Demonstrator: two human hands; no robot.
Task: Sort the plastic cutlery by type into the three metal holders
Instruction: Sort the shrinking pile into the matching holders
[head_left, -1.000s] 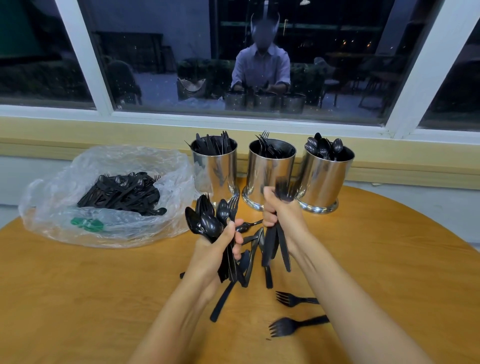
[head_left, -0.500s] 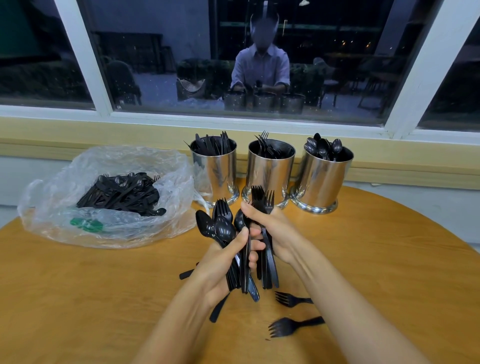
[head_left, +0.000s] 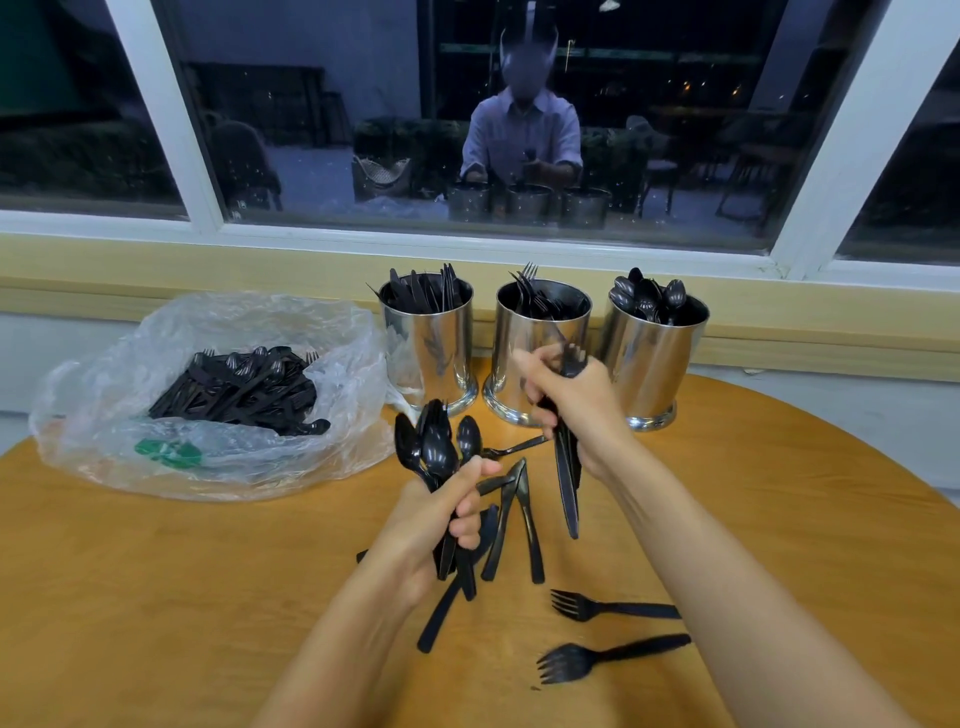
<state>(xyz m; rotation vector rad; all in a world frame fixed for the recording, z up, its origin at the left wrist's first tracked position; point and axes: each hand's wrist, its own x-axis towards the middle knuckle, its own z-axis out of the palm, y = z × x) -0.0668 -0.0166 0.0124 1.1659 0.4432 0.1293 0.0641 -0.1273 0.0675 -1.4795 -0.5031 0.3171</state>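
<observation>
The right hand (head_left: 569, 410) has drawn away from the left hand (head_left: 441, 519) and risen toward 12 o'clock. Its fingers are curled round a bundle of forks (head_left: 566, 483), just in front of the middle holder (head_left: 540, 327), which already has forks in it. The left hand grips spoons (head_left: 434, 452) with other pieces. The step looks like delivering forks. Next the bundle needs lifting over the rim and releasing handles-down. Two loose forks (head_left: 613, 608) lie at 5 o'clock on the table (head_left: 156, 571), and the bag (head_left: 260, 322) is at 10.

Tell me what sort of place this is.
Probably a café or canteen, after dark: a round wooden table by a big window, three metal holders stocked with plastic cutlery, and a plastic bag of more.
</observation>
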